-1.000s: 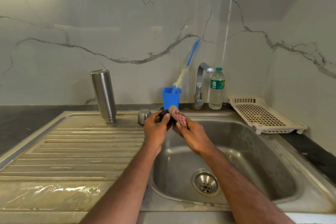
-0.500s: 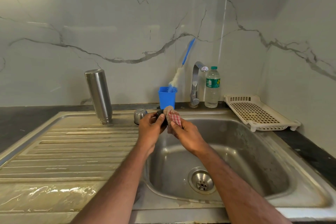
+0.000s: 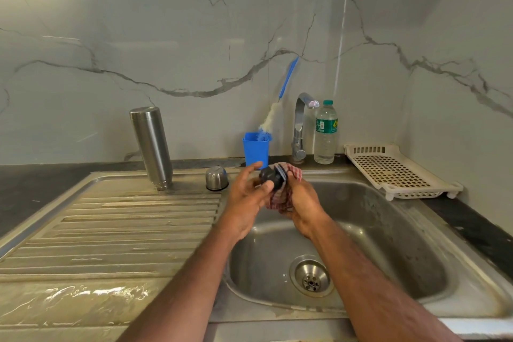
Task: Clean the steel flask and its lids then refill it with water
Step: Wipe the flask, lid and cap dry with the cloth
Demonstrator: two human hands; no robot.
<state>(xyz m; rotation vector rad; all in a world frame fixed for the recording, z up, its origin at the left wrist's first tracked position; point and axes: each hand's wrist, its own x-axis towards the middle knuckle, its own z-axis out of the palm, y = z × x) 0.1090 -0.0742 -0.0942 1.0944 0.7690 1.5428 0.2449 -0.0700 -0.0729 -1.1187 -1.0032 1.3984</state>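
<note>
The steel flask [image 3: 151, 147] stands upside down on the drainboard, at its far edge. Its steel cup lid [image 3: 216, 178] sits mouth down just right of it. Over the sink's left rim my right hand [image 3: 301, 204] grips a red checked cloth [image 3: 283, 197] wrapped round the black inner lid [image 3: 272, 176]. My left hand [image 3: 247, 197] is beside the lid with its fingers spread and relaxed, the thumb touching the lid's near side.
Behind the sink [image 3: 394, 233] stand a blue cup [image 3: 256, 149] with a bottle brush [image 3: 273, 111], the tap [image 3: 301, 125] and a plastic water bottle [image 3: 325, 133]. A cream perforated tray [image 3: 394, 172] lies at the right. Water pools on the drainboard's [image 3: 105, 230] near edge.
My left hand has let go of the black lid and opened its fingers. My right hand keeps the cloth round the lid, which has turned to face left.
</note>
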